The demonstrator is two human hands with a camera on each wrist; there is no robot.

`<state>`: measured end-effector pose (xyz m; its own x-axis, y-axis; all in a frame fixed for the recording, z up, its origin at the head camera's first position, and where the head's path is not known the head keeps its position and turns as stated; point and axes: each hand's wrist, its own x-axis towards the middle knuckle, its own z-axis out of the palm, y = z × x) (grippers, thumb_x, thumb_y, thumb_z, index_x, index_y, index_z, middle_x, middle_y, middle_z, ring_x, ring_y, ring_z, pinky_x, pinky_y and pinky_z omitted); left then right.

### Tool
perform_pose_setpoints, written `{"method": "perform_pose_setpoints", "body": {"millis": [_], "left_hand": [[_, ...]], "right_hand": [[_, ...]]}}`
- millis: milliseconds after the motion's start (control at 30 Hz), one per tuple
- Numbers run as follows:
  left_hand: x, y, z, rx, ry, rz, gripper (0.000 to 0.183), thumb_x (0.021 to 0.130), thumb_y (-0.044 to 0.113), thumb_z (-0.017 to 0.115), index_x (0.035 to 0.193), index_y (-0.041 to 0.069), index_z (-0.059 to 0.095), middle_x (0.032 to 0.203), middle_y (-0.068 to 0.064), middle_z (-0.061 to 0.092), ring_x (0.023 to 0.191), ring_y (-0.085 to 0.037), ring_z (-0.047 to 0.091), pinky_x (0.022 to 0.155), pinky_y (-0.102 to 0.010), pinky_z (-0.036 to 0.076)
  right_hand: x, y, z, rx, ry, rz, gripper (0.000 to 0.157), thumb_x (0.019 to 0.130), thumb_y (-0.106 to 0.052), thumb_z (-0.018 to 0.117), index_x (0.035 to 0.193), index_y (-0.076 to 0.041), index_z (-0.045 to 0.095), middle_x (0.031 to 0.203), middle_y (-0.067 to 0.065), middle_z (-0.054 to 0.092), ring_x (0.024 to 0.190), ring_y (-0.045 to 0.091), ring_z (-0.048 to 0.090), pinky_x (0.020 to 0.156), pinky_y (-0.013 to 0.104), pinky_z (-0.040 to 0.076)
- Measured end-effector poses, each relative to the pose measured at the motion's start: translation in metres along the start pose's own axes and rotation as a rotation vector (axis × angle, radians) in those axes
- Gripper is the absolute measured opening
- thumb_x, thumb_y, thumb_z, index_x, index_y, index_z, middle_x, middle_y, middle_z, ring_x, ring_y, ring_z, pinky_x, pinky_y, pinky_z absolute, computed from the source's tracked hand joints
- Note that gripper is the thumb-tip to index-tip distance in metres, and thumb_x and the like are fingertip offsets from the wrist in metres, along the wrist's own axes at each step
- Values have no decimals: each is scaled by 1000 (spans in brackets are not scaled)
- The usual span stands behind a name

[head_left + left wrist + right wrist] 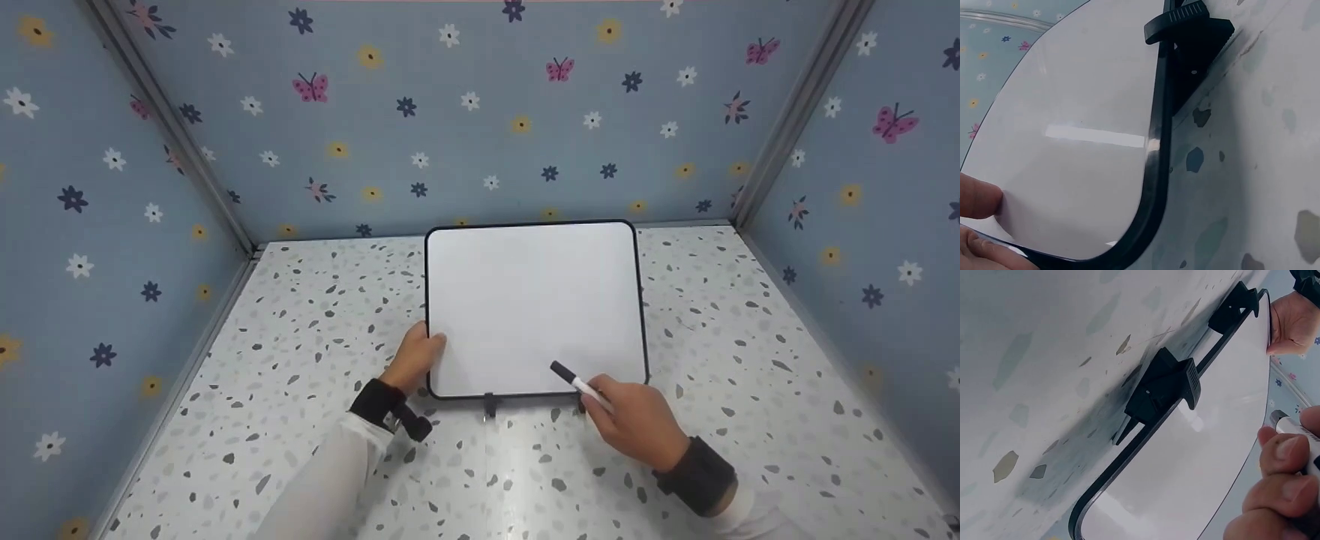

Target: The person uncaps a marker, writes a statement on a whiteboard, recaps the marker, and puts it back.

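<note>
A whiteboard (525, 300) with a thin black frame stands in the middle of the table, its white face blank. My left hand (412, 356) pinches its left edge, thumb on the face and fingers behind. In the left wrist view that thumb (979, 197) presses near the rounded corner. A marker (583, 387) with a white barrel and black cap is gripped in my right hand (641, 420), in front of the board's lower right part. The cap end points up and left, toward the board. Curled fingers (1280, 489) wrap the barrel in the right wrist view.
Black clip-like feet (1154, 391) hold the board's lower edge. The speckled table (322, 300) extends on both sides and in front. Blue flowered panels (480, 142) close off the back and both sides, with metal strips (180, 127) at the corners.
</note>
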<state>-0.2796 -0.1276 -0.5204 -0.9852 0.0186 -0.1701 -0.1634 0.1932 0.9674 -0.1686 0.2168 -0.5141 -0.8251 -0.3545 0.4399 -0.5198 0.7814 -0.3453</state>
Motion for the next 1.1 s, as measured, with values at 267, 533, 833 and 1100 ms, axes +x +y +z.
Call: {"method": "perform_pose_setpoints", "body": {"millis": [267,533,833,1100], "left_hand": [[-11,-1,-5,23,-16,-11,37,107,8,46,138,-8,54,137,-27,63,126,-36,61,113,-48,47],[-13,-2,-4,59,-4,-9,39,108,13,46,140,-7,55,137,-26,63,124,-36,61,108,-48,50],[-15,-3,-7,64,-28,11,45,109,17,52,145,-10,50,143,-30,61,128,-37,61,112,-55,52],[-28,8,-2,271,54,104,73,107,23,59,161,-13,25,166,-37,36,157,-46,38,131,-58,32]], "right_hand": [[5,-7,8,-16,31,-62,8,93,-12,79,95,-10,72,57,-10,51,52,0,38,47,22,33],[10,-13,15,-33,30,-136,8,93,-13,79,98,-12,73,60,-10,53,52,-1,38,46,20,31],[15,-18,17,-37,9,-162,8,96,-13,77,102,-10,73,61,-8,57,54,1,40,47,23,36],[20,-20,15,6,-14,-175,3,99,-11,72,102,-10,71,66,-9,63,56,0,43,50,21,39]]}}
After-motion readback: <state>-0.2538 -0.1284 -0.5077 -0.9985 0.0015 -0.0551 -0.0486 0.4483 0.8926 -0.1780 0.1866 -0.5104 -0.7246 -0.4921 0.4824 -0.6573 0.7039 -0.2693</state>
